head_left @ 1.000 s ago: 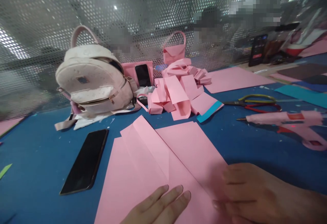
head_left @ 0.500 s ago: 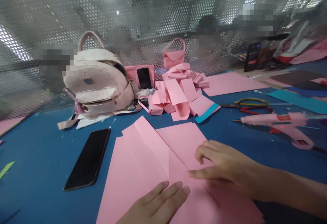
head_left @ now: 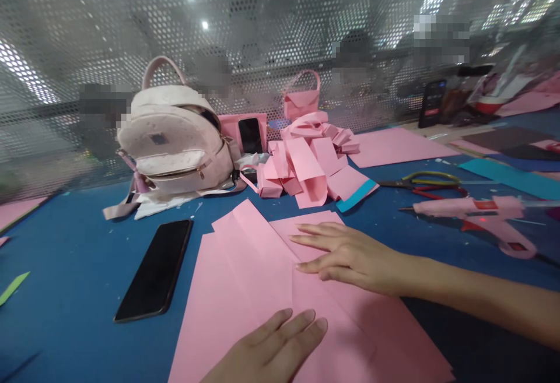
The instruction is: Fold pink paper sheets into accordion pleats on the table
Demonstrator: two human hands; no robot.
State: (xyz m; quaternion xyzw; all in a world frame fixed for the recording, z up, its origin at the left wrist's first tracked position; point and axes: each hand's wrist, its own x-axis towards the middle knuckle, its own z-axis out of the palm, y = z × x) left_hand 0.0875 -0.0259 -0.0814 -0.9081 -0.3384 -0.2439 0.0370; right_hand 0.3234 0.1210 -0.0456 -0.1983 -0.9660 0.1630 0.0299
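Pink paper sheets [head_left: 210, 307] lie in front of me on the blue table, and a folded piece of pink paper [head_left: 254, 249] rests on top of them. My left hand [head_left: 273, 345] lies flat at the near end of the folded piece, its fingers stretched out and pointing right. Along the right edge of that piece, my right hand [head_left: 350, 255] rests with fingers spread and pointing left, palm down. Neither hand grips anything. The fold's lower end is partly hidden by my left hand.
Left of the paper lies a black phone [head_left: 155, 269]. Behind stand a pale pink backpack [head_left: 175, 132] and a heap of folded pink paper pieces [head_left: 306, 161], with a small paper bag [head_left: 301, 103]. Scissors [head_left: 424, 182] and a pink glue gun [head_left: 485, 211] lie at right.
My right hand has moved up and left across the paper, and its curled fingers have spread out flat. My left hand stays almost in place. The whole view has shifted slightly.
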